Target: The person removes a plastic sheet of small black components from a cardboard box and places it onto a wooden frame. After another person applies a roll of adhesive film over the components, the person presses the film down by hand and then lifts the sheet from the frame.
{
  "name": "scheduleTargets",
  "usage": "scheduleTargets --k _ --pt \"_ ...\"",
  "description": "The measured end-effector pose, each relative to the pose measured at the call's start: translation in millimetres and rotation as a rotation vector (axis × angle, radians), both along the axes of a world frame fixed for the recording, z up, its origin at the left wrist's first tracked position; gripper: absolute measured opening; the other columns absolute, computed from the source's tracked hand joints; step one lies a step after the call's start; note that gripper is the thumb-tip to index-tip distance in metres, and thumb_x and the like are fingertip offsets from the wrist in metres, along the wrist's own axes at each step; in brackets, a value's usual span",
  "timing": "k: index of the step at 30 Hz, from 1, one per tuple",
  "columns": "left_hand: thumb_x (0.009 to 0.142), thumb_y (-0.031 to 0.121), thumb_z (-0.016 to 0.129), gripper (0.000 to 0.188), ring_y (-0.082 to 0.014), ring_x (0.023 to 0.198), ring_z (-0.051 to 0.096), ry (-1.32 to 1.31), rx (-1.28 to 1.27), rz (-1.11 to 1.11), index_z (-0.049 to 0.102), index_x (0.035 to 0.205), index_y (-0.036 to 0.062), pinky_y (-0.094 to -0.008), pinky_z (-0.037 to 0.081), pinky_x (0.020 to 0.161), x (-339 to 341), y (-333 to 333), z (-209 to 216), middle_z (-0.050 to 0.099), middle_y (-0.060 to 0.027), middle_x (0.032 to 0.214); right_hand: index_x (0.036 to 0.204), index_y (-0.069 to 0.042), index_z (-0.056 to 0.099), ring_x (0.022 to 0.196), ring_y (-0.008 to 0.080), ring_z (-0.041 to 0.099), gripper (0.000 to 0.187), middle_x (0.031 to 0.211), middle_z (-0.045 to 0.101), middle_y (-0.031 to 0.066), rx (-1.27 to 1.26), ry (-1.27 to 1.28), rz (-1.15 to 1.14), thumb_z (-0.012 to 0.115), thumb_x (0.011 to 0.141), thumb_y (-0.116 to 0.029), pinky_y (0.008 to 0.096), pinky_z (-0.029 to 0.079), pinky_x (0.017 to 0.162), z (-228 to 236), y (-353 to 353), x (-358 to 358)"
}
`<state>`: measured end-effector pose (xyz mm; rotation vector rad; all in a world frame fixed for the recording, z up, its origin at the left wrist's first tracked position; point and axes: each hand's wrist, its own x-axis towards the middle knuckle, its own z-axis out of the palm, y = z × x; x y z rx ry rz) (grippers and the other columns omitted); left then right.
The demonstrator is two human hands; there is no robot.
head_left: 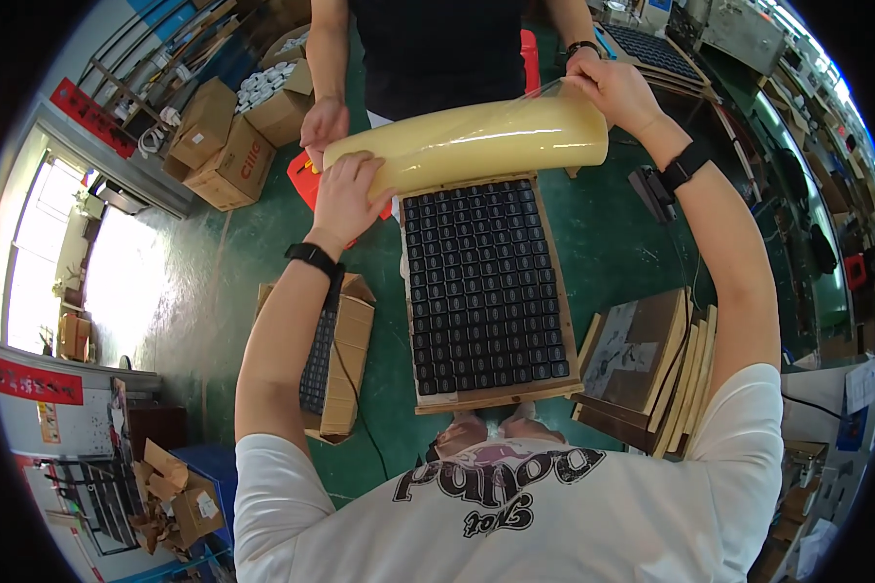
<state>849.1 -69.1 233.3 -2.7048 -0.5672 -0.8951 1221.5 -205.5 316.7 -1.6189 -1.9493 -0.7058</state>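
A big roll of yellowish clear film (486, 146) lies crosswise over the far end of a wooden board (486, 396). Rows of small black square pieces (486, 282) cover that board. My left hand (348, 197) grips the near side of the roll at its left end, fingers bent over it and thumb along it. At the far right end, my right hand (620, 94) is closed on the loose edge of the film, pulled up a little from the roll. Facing me, a person in a dark top (440, 58) has one hand by the roll's left end and the other beside my right hand.
An open carton of black pieces (345, 364) stands on the floor at left. Several wooden boards (642, 360) lean together at right. Cartons (228, 160) and a red stool (306, 180) are at far left; another filled board (656, 53) lies far right. Cables hang from my wrist bands.
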Motion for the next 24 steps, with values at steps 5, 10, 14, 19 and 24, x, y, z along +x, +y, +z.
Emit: scheduleTargets --k 5,10,14,19,24 --pt "0.073 0.017 0.06 0.027 -0.0232 0.093 0.052 -0.02 0.076 0.029 0.055 0.098 0.0082 -0.037 0.044 0.075 12 10 -3 0.054 -0.0046 0.095 0.083 -0.008 0.057 0.066 0.0301 0.058 0.018 0.073 0.06 0.0103 0.034 0.047 0.035 0.057 0.082 -0.026 0.035 0.047 0.057 11 3 -1" --pt "0.075 0.015 0.058 0.02 -0.0231 0.086 0.055 -0.015 0.039 -0.028 0.055 0.094 0.0101 -0.0354 0.046 0.07 1 31 -10 0.055 -0.0046 0.09 0.084 -0.009 0.058 0.066 0.0296 0.058 0.016 0.073 0.06 0.0097 -0.01 0.051 0.019 0.057 0.082 -0.025 0.0339 0.047 0.059 11 1 3" --pt "0.076 0.012 0.055 0.014 -0.0242 0.079 0.056 -0.104 -0.017 0.106 0.055 0.09 0.0107 -0.0344 0.046 0.066 10 30 21 0.056 -0.0055 0.085 0.084 -0.007 0.059 0.067 0.0293 0.059 0.016 0.074 0.061 0.0103 -0.024 0.108 0.029 0.057 0.082 -0.023 0.0329 0.048 0.06 5 -5 12" --pt "0.078 0.009 0.052 0.009 -0.0278 0.079 0.056 -0.15 0.069 0.021 0.053 0.087 0.0086 -0.0364 0.046 0.067 11 22 51 0.055 -0.0084 0.083 0.085 -0.004 0.059 0.073 0.029 0.059 0.015 0.078 0.061 0.0112 -0.139 0.33 0.055 0.057 0.082 -0.019 0.0325 0.047 0.064 -7 -29 7" --pt "0.077 0.008 0.051 0.011 -0.0287 0.08 0.056 0.126 -0.095 -0.025 0.053 0.088 0.0074 -0.0363 0.046 0.068 -4 7 21 0.054 -0.0097 0.083 0.084 -0.003 0.058 0.08 0.0278 0.059 0.013 0.082 0.061 0.0113 -0.243 0.259 0.106 0.056 0.082 -0.016 0.0328 0.047 0.068 -65 -55 2"
